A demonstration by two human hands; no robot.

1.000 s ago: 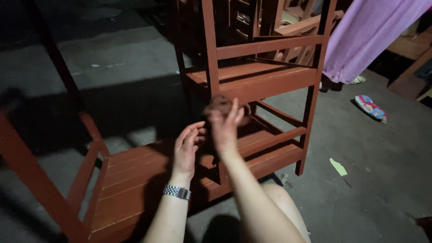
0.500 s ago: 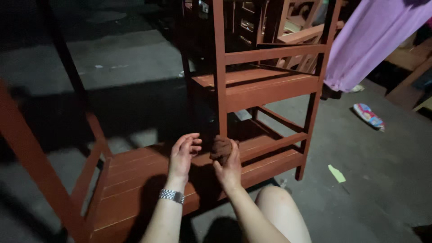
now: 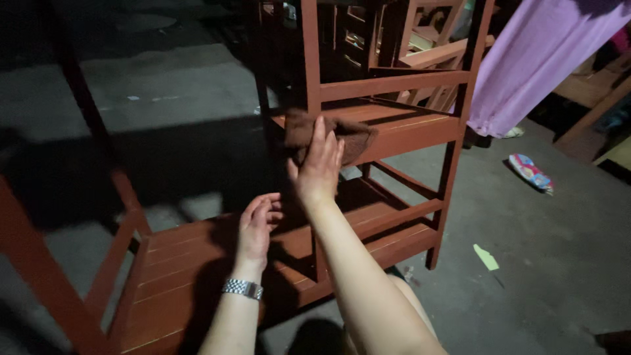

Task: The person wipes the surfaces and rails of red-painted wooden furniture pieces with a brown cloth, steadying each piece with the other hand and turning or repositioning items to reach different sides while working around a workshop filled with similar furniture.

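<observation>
My right hand [image 3: 320,164] presses a brown cloth [image 3: 348,137] against the front leg and seat edge of an upright red-brown wooden chair [image 3: 394,85]. Its fingers lie flat over the cloth. My left hand [image 3: 257,223], a metal watch on its wrist, hovers lower down with fingers loosely curled and apart, holding nothing. It is just above the slatted seat of a second red-brown chair [image 3: 171,269] lying on its side on the floor.
Grey concrete floor [image 3: 545,250] lies all around. A purple fabric [image 3: 532,59] hangs at the upper right, with a colourful slipper [image 3: 531,172] and a green scrap [image 3: 486,257] on the floor. More wooden furniture [image 3: 420,33] is stacked behind the chair.
My right hand has risen with the cloth from the lower rails up to the seat edge of the upright chair. My left hand stayed low, shifting slightly.
</observation>
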